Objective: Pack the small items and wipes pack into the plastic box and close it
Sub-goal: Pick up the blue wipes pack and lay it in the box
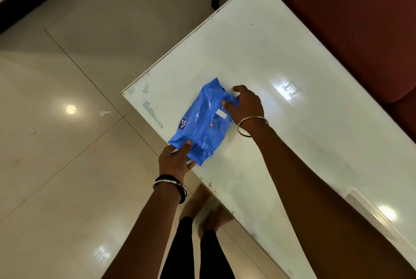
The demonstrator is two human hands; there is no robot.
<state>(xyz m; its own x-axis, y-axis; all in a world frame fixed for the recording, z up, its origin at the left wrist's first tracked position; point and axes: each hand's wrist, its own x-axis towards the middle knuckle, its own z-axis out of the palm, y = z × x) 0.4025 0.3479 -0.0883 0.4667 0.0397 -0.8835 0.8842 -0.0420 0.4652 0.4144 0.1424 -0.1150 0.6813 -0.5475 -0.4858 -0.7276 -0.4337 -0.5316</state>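
A blue wipes pack (201,124) lies flat on the white glass table (281,71), close to the table's left edge. My left hand (176,159) grips the pack's near end, thumb on top. My right hand (244,104) holds the far end, fingers pinching the crimped seal. Both wrists carry bangles. No plastic box and no small items show in this view.
A dark red sofa (351,20) runs along the table's far side. Glossy beige floor tiles (67,143) spread out to the left, with small white scraps (104,112) on them. My legs and bare feet (202,209) stand below the table's near edge.
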